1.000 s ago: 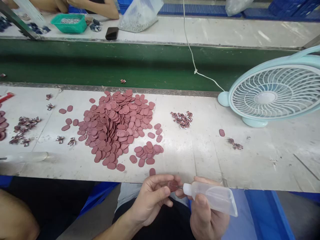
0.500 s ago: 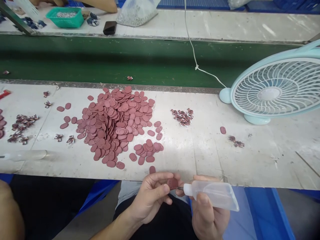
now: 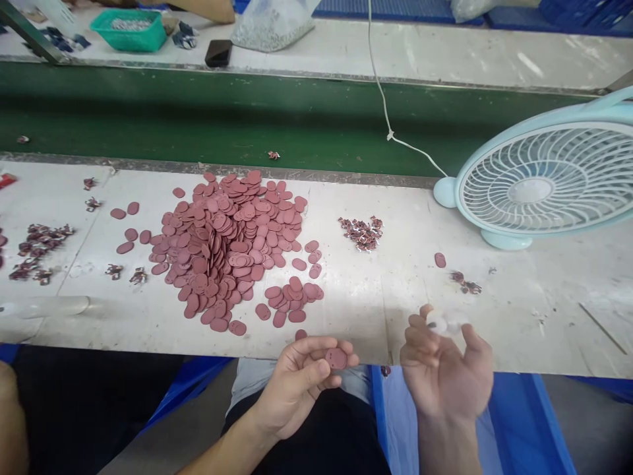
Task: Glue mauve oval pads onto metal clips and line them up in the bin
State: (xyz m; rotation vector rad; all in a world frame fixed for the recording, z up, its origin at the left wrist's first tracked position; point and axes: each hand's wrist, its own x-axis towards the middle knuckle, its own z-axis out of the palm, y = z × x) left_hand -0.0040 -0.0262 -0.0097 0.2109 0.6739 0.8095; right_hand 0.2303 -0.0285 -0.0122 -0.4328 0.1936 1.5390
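Between the thumb and fingers of my left hand (image 3: 299, 382) is a reddish-brown oval piece (image 3: 336, 359) with small holes, held below the table's front edge. My right hand (image 3: 445, 369) is raised at the front edge, palm up, with the translucent bottle (image 3: 448, 323) between its fingers and thumb; the bottle is blurred. A large heap of similar oval pieces (image 3: 227, 244) lies left of centre, with a smaller group (image 3: 291, 297) near its lower right. A cluster of small brown-and-white parts (image 3: 362, 233) sits right of the heap.
A light blue fan (image 3: 531, 191) stands at the right, its cord running back. Behind the table (image 3: 341, 264) runs a green belt (image 3: 321, 119). Another bottle (image 3: 47, 306) lies at the left. A blue bin (image 3: 527, 422) is below the front edge. A person's arm shows at lower left.
My right hand has moved right and up with the bottle, away from the oval piece, and has turned palm up. My left hand still holds the piece. Small parts on the belt have shifted right.
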